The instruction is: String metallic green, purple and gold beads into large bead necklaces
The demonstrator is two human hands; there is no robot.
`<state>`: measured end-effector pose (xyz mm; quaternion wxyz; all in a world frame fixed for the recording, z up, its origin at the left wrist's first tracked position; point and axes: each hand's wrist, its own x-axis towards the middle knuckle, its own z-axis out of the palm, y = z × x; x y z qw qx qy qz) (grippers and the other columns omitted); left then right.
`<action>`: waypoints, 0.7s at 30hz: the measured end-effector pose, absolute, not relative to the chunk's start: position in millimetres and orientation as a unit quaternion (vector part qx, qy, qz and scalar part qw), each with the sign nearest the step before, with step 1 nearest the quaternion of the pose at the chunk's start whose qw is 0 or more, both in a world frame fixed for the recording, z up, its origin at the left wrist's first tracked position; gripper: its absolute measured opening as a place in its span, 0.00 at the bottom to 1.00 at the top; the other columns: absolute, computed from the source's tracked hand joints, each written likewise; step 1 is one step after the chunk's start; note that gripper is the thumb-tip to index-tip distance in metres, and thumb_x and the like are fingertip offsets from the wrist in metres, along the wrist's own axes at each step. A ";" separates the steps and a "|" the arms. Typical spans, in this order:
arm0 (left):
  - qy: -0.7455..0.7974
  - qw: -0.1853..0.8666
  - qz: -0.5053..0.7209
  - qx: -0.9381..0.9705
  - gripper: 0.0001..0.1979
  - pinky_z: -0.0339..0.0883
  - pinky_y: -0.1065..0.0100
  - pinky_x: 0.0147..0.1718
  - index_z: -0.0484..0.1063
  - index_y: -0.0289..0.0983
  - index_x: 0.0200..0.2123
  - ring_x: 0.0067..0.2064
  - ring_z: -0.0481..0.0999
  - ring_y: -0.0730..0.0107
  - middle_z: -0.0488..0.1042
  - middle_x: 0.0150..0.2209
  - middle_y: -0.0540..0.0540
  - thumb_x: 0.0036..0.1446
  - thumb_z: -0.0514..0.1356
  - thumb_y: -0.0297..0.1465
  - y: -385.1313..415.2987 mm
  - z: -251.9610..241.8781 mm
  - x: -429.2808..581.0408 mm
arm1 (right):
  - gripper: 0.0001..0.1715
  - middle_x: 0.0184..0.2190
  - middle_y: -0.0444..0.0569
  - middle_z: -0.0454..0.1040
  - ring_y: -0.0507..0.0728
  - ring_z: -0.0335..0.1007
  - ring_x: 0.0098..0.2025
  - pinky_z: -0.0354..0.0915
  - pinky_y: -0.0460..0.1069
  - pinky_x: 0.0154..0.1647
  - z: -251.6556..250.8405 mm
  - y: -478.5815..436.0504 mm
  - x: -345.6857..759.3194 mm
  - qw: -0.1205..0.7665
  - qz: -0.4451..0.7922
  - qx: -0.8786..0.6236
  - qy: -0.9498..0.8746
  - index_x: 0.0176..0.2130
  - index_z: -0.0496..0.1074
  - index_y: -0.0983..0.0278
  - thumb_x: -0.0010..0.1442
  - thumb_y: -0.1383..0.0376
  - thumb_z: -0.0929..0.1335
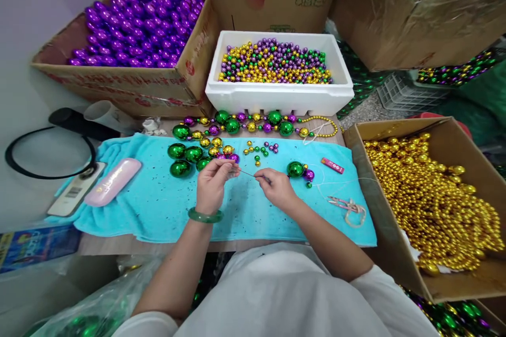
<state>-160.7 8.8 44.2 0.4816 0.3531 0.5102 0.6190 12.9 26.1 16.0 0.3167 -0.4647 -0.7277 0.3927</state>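
Above the turquoise towel (245, 216), my left hand (211, 184), with a green bangle on its wrist, is closed in a pinch. A thin dark needle (247, 174) runs from its fingertips to my right hand (276, 188), which is also closed on it. Whether a bead is in the left fingers I cannot make out. Large green balls (181, 168) lie just left of my left hand, with gold balls (216, 142) behind. Small loose beads (256, 150) are scattered beyond the hands. Right of my right hand rests a short strung group with a green ball (295, 169), its white thread trailing right.
A finished-looking bead strand (232, 126) lies across the back, before a white foam box (276, 92) of small beads. Cartons hold purple balls (138, 26) and gold bead strings (435, 205). Small scissors (343, 203), a pink case (113, 181) and a phone (77, 189) lie on the towel.
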 end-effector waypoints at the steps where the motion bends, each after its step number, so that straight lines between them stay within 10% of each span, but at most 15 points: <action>1: 0.512 0.472 0.624 0.356 0.09 0.74 0.66 0.34 0.75 0.37 0.32 0.33 0.77 0.70 0.77 0.30 0.48 0.51 0.65 0.36 9.3 46.4 -163.9 | 0.10 0.35 0.47 0.78 0.56 0.73 0.39 0.66 0.50 0.43 11.7 27.7 12.4 0.310 0.401 -0.476 -0.719 0.36 0.75 0.60 0.58 0.68 0.64; 12: 0.524 0.465 0.633 0.330 0.17 0.72 0.69 0.29 0.74 0.37 0.43 0.31 0.77 0.72 0.77 0.34 0.46 0.54 0.61 0.41 25.7 43.2 -168.0 | 0.07 0.23 0.42 0.73 0.51 0.67 0.25 0.63 0.47 0.29 -4.9 40.6 21.0 0.337 0.550 -0.499 -0.579 0.31 0.74 0.62 0.53 0.62 0.66; 21: 0.629 0.199 0.232 0.714 0.12 0.68 0.63 0.45 0.75 0.36 0.43 0.44 0.74 0.62 0.75 0.41 0.41 0.60 0.53 0.29 50.9 -21.9 -128.3 | 0.14 0.22 0.44 0.74 0.50 0.66 0.23 0.59 0.44 0.19 18.6 46.1 30.5 0.407 0.651 -0.453 -0.453 0.29 0.69 0.64 0.47 0.56 0.71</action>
